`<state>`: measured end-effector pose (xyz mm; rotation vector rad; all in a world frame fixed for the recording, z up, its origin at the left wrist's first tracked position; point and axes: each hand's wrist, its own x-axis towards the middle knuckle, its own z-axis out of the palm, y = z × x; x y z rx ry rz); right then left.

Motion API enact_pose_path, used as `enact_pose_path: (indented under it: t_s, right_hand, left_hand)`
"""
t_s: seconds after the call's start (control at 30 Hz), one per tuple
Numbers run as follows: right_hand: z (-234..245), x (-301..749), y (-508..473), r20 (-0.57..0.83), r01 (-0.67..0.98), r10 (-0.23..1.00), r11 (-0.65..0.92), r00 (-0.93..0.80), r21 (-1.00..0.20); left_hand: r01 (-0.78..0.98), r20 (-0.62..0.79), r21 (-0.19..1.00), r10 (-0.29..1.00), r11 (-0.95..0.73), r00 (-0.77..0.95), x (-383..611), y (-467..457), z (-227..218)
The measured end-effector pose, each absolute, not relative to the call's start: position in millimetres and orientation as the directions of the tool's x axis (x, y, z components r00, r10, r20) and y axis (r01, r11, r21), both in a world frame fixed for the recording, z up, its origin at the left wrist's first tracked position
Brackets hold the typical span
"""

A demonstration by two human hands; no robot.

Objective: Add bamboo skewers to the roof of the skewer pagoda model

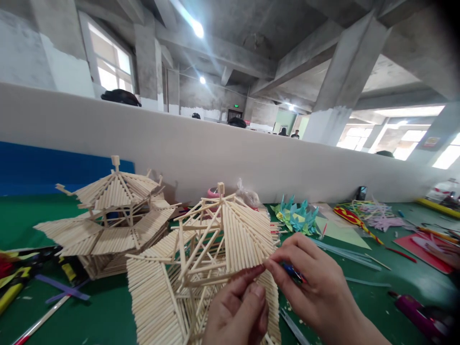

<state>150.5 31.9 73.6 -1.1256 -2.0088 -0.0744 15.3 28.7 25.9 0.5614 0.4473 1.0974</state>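
Note:
A pavilion model of thin wooden sticks (246, 239) stands in front of me. One roof panel is covered with sticks, while bare framing shows beside it. My right hand (312, 282) pinches at the lower right corner of that panel; whatever is between its fingertips is too small to make out. Just below the same roof edge, my left hand (240, 306) is closed, its index fingertip close to the right fingertips. Its curled fingers hide anything they hold. To the left stands a second stick pavilion (115, 239), with two tiers of roof.
A white partition (197, 148) runs behind the green table (366, 306). Teal folded-paper flowers (296, 218) and translucent glue sticks (352, 254) lie right of the model. Nearer are a purple glue gun (420, 311) and a metal tool (293, 326). Another person's hand (440, 251) shows far right.

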Motion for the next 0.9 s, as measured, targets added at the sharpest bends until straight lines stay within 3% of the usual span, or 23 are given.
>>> enact_pose_path:
  t_s: [0.13, 0.23, 0.33, 0.43, 0.53, 0.7, 0.8, 0.9]
  right_hand:
    - [78, 146, 34, 0.614, 0.740, 0.757, 0.541, -0.222, -0.399]
    - [81, 145, 38, 0.485, 0.721, 0.861, 0.434, -0.154, -0.541]
    - [82, 148, 41, 0.348, 0.607, 0.923, 0.371, -0.161, -0.702]
    - [83, 155, 41, 0.340, 0.502, 0.928, 0.370, -0.154, -0.782]
    - [82, 161, 36, 0.445, 0.542, 0.884, 0.446, -0.142, -0.713]
    - [73, 163, 33, 0.648, 0.638, 0.684, 0.670, -0.335, -0.379]
    - [71, 163, 34, 0.674, 0.679, 0.629, 0.690, -0.389, -0.252]
    - [72, 163, 35, 0.667, 0.699, 0.620, 0.686, -0.413, -0.205]
  left_hand:
    - [-0.702, -0.069, 0.627, 0.921, 0.339, 0.383, 16, 29, 26]
    - [-0.711, -0.089, 0.614, 0.925, 0.343, 0.369, 17, 28, 27]
    - [-0.713, -0.092, 0.615, 0.929, 0.336, 0.358, 17, 27, 29]
    - [-0.711, -0.089, 0.617, 0.928, 0.337, 0.363, 17, 26, 31]
    - [-0.710, -0.094, 0.618, 0.929, 0.337, 0.359, 16, 26, 32]
    - [-0.705, -0.098, 0.623, 0.927, 0.340, 0.361, 17, 27, 30]
    - [-0.699, -0.084, 0.638, 0.932, 0.322, 0.353, 17, 27, 28]
    - [-0.702, -0.074, 0.640, 0.934, 0.314, 0.350, 17, 27, 27]
